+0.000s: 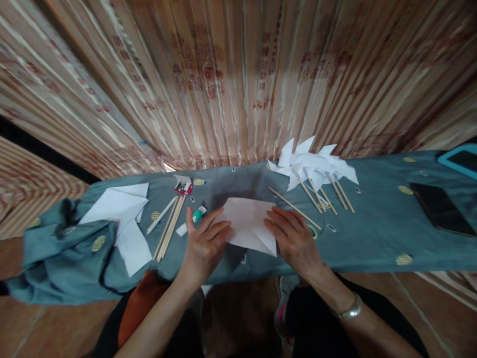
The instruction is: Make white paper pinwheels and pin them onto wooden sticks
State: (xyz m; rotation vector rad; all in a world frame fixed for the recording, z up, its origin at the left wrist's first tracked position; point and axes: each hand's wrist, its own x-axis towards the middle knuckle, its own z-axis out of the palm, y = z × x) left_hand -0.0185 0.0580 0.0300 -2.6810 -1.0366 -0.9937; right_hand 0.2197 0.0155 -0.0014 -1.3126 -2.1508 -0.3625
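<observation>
A white sheet of paper (248, 223) with crease lines is held between my two hands above the cloth. My left hand (206, 241) grips its left edge, fingers bent over the paper. On the opposite edge, my right hand (294, 236) is closed with its fingertips pressing the sheet. Beside my left hand lies a small green-and-white item (198, 214), partly hidden by the thumb. A wooden stick (294, 208) lies just beyond my right hand, and a small yellow-green loop (313, 231) shows beside that hand.
White paper pinwheels (316, 166) on sticks lie at the back right. Leftward are several wooden sticks (172, 228), a white pen-like stick (161, 215), a small red box (183, 186) and loose paper sheets (132, 243). A dark phone (441, 209) rests at right; a curtain (238, 84) hangs behind.
</observation>
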